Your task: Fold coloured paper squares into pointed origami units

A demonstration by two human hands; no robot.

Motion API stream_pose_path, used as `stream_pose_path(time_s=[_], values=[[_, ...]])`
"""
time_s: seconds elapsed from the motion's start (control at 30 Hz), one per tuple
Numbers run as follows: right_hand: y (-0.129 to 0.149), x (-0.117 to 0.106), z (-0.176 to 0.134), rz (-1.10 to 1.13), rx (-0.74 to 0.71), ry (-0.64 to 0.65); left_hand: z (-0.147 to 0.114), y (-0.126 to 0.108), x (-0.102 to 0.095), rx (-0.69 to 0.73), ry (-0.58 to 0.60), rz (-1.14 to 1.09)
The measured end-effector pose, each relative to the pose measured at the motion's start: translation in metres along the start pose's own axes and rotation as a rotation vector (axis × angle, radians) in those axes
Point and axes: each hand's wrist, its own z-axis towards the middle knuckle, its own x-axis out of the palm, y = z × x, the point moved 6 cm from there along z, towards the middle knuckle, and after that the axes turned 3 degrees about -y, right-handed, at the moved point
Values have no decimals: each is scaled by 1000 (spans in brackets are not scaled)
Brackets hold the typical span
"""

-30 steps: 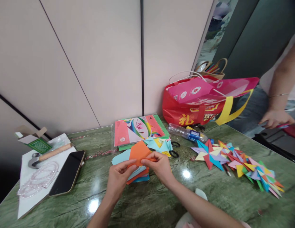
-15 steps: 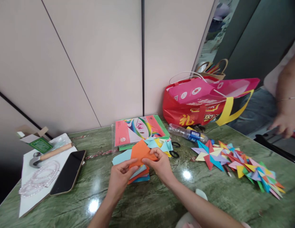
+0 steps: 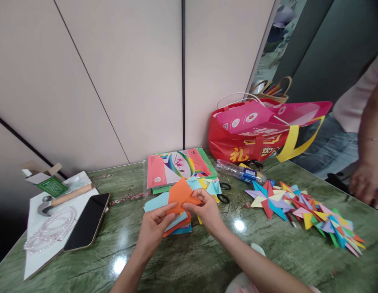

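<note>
A folded piece of orange paper [image 3: 180,195] is pinched between my two hands, over the green marbled table. My left hand [image 3: 157,224] grips its lower left edge with thumb and fingers. My right hand [image 3: 205,207] grips the right corner, thumb in front. Just beneath lies a stack of coloured paper sheets [image 3: 181,228], blue and orange among them, partly hidden by my hands. Behind the orange paper are light blue and yellow folded pieces [image 3: 211,187]. Black scissor handles [image 3: 224,198] stick out beside them.
A packet of coloured paper [image 3: 177,167] lies by the wall. Folded paper stars [image 3: 268,198] spread along the right, near a plastic bottle [image 3: 245,174] and a red bag [image 3: 250,134]. At left are a phone [image 3: 88,221], hammer [image 3: 65,197] and beads [image 3: 51,228]. Another person's hand [image 3: 367,183] is at far right.
The orange paper and both my hands have barely moved; the grip is the same. At far right, the other person's arm and hand have shifted lower.
</note>
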Motion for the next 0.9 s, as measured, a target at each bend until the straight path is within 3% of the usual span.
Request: stream_pose_path(time_s=[0.23,0.43,0.9], values=[[0,4,0,29,2,51,1,0,-2,31,-35,73],[6,3,-2,-53,-54,14,2,4,-4,30,-87,55],[-8,7,-4,106,117,6,3,7,-6,29,-132,-37]])
